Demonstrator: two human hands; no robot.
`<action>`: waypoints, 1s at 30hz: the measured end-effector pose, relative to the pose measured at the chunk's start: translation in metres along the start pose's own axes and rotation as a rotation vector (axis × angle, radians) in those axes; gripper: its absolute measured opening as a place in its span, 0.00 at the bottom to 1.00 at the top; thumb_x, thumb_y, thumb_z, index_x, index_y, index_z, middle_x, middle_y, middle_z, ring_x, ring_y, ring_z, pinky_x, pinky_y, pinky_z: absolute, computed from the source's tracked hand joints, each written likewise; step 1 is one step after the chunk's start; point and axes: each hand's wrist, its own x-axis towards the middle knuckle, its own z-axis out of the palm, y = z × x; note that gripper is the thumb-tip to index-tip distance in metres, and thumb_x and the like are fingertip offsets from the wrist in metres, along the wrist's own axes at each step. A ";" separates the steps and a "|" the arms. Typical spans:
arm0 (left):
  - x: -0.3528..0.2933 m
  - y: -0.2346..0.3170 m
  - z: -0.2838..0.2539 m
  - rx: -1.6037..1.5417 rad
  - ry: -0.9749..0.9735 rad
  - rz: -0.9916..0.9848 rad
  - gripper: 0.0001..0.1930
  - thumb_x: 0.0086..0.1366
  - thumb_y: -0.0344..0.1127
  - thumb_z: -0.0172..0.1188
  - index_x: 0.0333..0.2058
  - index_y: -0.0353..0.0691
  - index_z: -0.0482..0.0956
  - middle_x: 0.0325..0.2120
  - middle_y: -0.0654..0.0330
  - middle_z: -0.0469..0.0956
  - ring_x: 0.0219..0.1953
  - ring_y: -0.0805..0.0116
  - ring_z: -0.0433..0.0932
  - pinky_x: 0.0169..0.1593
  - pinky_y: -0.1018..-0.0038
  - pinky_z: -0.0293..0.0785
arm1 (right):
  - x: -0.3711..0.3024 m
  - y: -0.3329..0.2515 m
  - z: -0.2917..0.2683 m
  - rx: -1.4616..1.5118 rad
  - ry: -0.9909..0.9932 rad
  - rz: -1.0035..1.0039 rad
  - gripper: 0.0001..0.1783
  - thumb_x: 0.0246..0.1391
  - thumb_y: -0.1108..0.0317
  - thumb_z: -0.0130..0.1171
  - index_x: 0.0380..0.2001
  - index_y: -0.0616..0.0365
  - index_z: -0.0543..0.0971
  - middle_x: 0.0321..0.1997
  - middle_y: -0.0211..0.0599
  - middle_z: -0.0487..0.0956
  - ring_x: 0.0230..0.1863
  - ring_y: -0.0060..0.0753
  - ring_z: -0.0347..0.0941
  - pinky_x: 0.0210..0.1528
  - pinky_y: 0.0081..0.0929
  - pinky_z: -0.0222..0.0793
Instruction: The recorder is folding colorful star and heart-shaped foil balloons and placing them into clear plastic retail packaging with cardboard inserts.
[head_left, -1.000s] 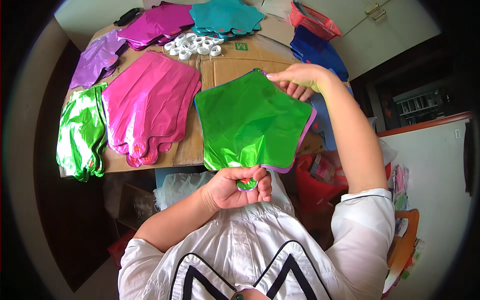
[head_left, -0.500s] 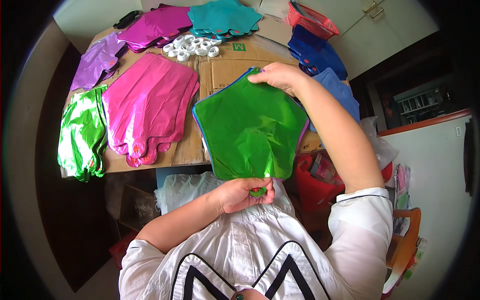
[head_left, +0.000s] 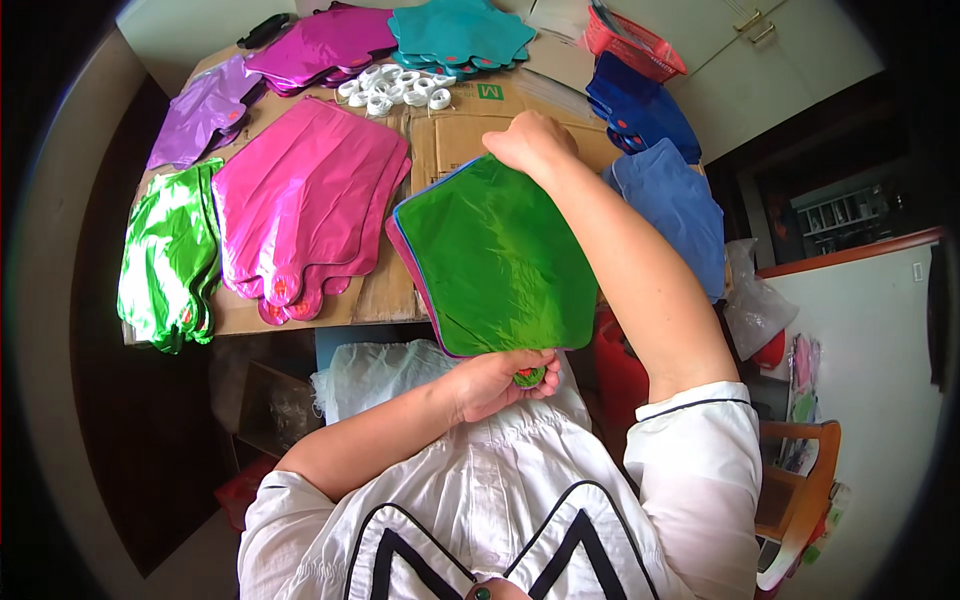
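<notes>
In front of my body I hold a small stack of flat, uninflated star-shaped foil balloons. A green foil balloon (head_left: 500, 260) lies uppermost, and blue and pink edges of others show along its left side. My left hand (head_left: 500, 385) is closed round the bottom of the stack, where a round green tab with a red mark pokes out between the fingers. At the top corner my right hand (head_left: 532, 142) is closed, its fingertips partly hidden behind the hand, seemingly gripping the corner.
Flat foil balloons lie round the cardboard-covered table (head_left: 460, 135): pink (head_left: 310, 200), bright green (head_left: 165, 260), lilac (head_left: 200, 115), magenta (head_left: 320, 45), teal (head_left: 460, 35), dark blue (head_left: 640, 105), light blue (head_left: 670, 215). White ribbon rolls (head_left: 400, 90) and a red basket (head_left: 635, 50) stand at the back.
My right hand has turned and shifted slightly left at the top corner. The stack has tilted, and more of the pink edge shows at its left.
</notes>
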 end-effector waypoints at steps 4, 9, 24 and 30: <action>0.002 -0.002 -0.007 -0.007 -0.028 -0.003 0.08 0.70 0.36 0.54 0.39 0.37 0.76 0.34 0.61 0.77 0.39 0.70 0.77 0.50 0.72 0.73 | 0.003 -0.006 0.003 0.072 0.026 -0.032 0.27 0.46 0.49 0.58 0.43 0.58 0.83 0.50 0.47 0.81 0.51 0.46 0.78 0.51 0.35 0.74; 0.003 -0.002 -0.007 0.030 -0.045 -0.001 0.08 0.70 0.36 0.54 0.38 0.37 0.77 0.35 0.62 0.77 0.39 0.71 0.76 0.50 0.73 0.72 | 0.001 -0.011 0.001 0.024 0.005 -0.030 0.24 0.44 0.55 0.58 0.43 0.59 0.83 0.50 0.48 0.81 0.51 0.46 0.78 0.52 0.35 0.74; 0.002 0.002 -0.006 0.114 -0.059 0.008 0.06 0.69 0.36 0.56 0.39 0.42 0.77 0.35 0.65 0.76 0.40 0.74 0.75 0.48 0.76 0.71 | 0.039 0.012 0.016 0.092 -0.004 -0.066 0.20 0.40 0.58 0.65 0.34 0.63 0.84 0.40 0.49 0.83 0.44 0.46 0.81 0.45 0.36 0.76; 0.000 0.011 -0.004 0.148 -0.073 -0.013 0.10 0.72 0.37 0.51 0.38 0.38 0.77 0.35 0.62 0.77 0.40 0.72 0.75 0.49 0.74 0.72 | 0.042 0.030 0.013 0.416 -0.088 -0.134 0.21 0.46 0.53 0.67 0.32 0.63 0.84 0.34 0.47 0.83 0.34 0.40 0.80 0.40 0.35 0.76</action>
